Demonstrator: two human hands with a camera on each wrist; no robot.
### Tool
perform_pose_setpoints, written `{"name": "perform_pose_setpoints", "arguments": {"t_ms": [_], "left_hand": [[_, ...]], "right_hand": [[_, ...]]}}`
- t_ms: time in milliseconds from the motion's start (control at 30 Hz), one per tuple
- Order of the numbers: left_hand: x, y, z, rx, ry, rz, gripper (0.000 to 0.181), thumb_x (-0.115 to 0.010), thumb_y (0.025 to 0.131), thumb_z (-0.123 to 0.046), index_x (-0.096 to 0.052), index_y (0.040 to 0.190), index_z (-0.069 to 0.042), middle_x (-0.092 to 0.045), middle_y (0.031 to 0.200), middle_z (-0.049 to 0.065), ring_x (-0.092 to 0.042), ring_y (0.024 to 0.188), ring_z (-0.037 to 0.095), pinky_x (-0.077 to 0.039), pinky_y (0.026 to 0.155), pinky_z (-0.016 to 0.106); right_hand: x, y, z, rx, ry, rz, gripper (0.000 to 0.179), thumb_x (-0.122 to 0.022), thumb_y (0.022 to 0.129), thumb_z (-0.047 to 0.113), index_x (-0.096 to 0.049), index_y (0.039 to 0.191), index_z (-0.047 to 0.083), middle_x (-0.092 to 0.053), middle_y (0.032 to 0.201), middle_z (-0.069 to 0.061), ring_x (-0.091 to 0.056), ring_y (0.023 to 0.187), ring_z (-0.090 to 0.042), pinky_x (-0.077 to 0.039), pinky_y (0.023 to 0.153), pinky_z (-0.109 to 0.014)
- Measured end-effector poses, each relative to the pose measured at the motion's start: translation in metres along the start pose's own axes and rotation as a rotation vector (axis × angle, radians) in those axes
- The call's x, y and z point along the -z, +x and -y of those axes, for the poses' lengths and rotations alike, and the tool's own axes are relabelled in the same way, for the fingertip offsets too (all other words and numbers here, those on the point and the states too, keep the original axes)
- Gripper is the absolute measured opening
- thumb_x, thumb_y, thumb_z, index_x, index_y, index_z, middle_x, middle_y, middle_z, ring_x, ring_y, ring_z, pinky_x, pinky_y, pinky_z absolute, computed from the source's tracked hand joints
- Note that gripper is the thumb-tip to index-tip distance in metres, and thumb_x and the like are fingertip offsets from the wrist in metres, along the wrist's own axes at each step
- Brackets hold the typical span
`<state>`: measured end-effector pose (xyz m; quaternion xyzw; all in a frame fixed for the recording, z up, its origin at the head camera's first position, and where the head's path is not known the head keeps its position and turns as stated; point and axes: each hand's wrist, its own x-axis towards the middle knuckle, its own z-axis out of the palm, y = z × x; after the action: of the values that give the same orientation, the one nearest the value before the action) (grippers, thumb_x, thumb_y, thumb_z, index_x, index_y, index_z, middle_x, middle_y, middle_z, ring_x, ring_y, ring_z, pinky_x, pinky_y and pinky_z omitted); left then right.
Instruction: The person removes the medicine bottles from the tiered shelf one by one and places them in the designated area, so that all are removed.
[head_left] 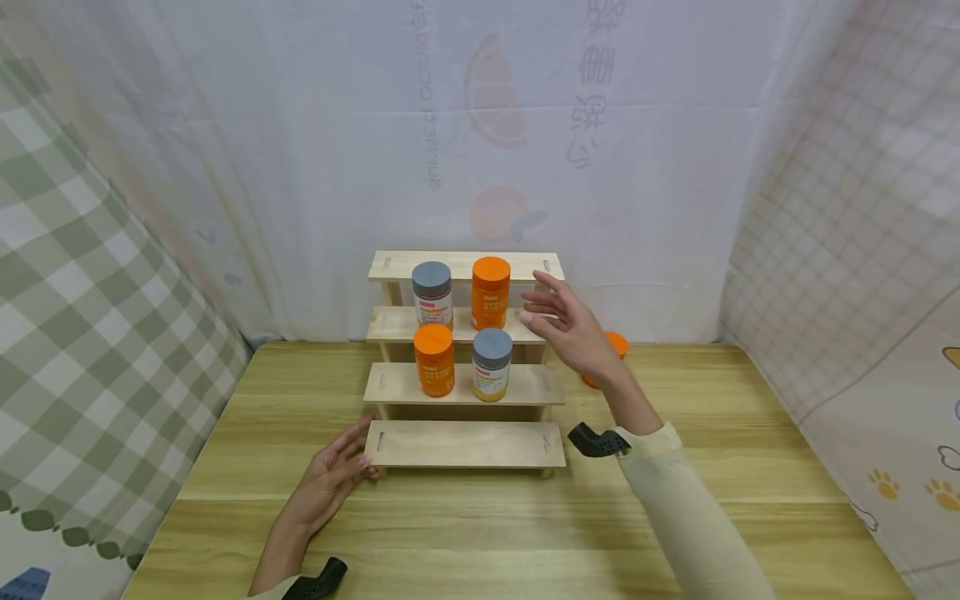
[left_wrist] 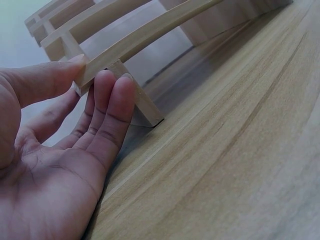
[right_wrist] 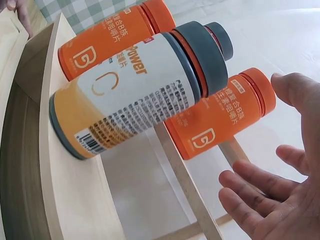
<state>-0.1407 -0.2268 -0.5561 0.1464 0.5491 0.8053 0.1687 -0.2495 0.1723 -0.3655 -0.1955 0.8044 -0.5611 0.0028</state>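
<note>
A stepped wooden display rack (head_left: 465, 443) stands on the table. My left hand (head_left: 327, 481) grips the front left corner of its lowest step, thumb on top and fingers by the leg (left_wrist: 145, 107). On the third step up, a grey-lidded bottle (head_left: 432, 308) stands left of an orange bottle (head_left: 490, 302). One step lower, another orange bottle (head_left: 435, 371) is left of a white-and-yellow bottle with a grey lid (head_left: 491, 375). Right of the upper orange bottle, my right hand (head_left: 572, 329) is held with fingers spread, apart from it and holding nothing.
A further orange bottle (head_left: 617, 343) is partly hidden behind my right forearm, on the table (head_left: 675, 400) right of the rack. White printed cloth (head_left: 315, 183) hangs behind; checked cloth (head_left: 90, 250) lines the left side and a grid-patterned one (head_left: 832, 208) the right.
</note>
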Motion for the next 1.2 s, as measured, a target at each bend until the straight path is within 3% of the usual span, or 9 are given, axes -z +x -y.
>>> {"name": "perform_pose_setpoints", "arguments": {"t_ms": [267, 633, 1200], "left_hand": [[0.001, -0.001, 0.002, 0.004, -0.001, 0.001, 0.071, -0.046, 0.106, 0.003, -0.005, 0.164, 0.002, -0.054, 0.132, 0.002, -0.063, 0.101, 0.010, -0.060, 0.089, 0.026], [0.001, -0.001, 0.001, 0.008, -0.011, 0.004, 0.071, -0.046, 0.106, 0.002, -0.005, 0.164, 0.001, -0.054, 0.132, 0.002, -0.063, 0.102, 0.010, -0.060, 0.089, 0.026], [0.002, -0.001, 0.001, 0.000, 0.008, 0.009, 0.069, -0.045, 0.106, 0.003, -0.007, 0.164, 0.000, -0.052, 0.136, 0.002, -0.062, 0.101, 0.010, -0.059, 0.090, 0.026]], "right_hand": [[-0.011, 0.018, 0.002, -0.016, 0.013, 0.023, 0.069, -0.066, 0.102, 0.027, -0.032, 0.161, 0.021, -0.052, 0.152, -0.014, -0.054, 0.137, -0.034, -0.043, 0.118, -0.053], [-0.028, 0.040, 0.007, -0.098, 0.025, 0.025, 0.069, -0.069, 0.099, 0.034, -0.035, 0.159, 0.026, -0.054, 0.150, -0.012, -0.055, 0.135, -0.032, -0.046, 0.115, -0.052], [-0.043, 0.046, 0.007, -0.148, -0.021, -0.034, 0.064, -0.071, 0.096, 0.047, -0.043, 0.152, 0.034, -0.059, 0.145, -0.007, -0.059, 0.128, -0.030, -0.053, 0.108, -0.052]]}}
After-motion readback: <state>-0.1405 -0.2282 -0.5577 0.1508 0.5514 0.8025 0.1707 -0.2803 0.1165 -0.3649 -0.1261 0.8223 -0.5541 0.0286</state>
